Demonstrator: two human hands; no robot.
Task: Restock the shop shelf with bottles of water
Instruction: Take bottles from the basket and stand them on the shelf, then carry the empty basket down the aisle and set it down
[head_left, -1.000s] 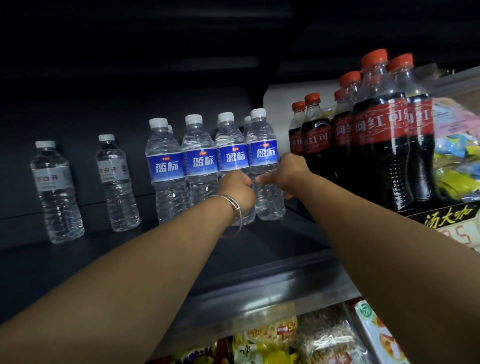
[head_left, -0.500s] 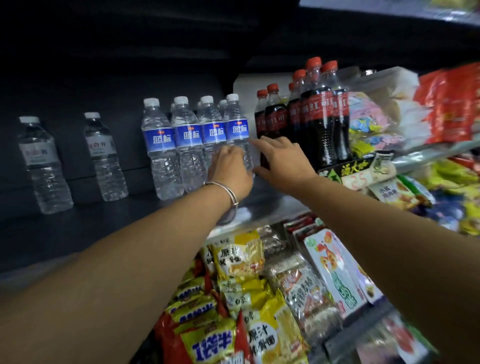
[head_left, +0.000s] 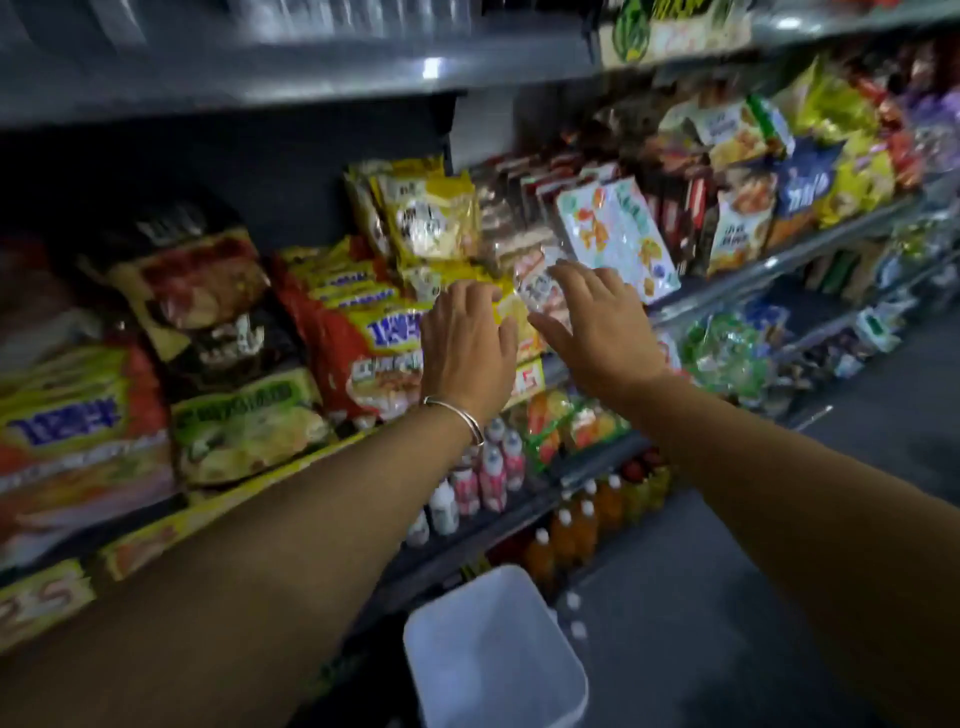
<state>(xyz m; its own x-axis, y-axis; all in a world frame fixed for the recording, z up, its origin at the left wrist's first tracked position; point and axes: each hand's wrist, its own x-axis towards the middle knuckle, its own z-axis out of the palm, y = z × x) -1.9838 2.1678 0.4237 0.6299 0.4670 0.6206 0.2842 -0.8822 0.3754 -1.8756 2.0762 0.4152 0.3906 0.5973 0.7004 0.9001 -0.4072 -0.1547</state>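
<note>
Snack shelves (head_left: 779, 254) fill the view, both hands empty: left hand (head_left: 465, 345) and right hand (head_left: 597, 325) spread, fingers loose. Water bottles aren't visible (perhaps those blurred caps beside the white bin (head_left: 493, 654)). Risk: dropping arms clip the noodle packets (head_left: 374, 332)

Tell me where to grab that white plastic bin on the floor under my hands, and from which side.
Grip the white plastic bin by its top rim, coming straight down from above. It stands upright with its open mouth facing up, and the near edge is cut off by the frame. Both the left hand and right hand are open and empty, so one on each side rim should work.
</note>
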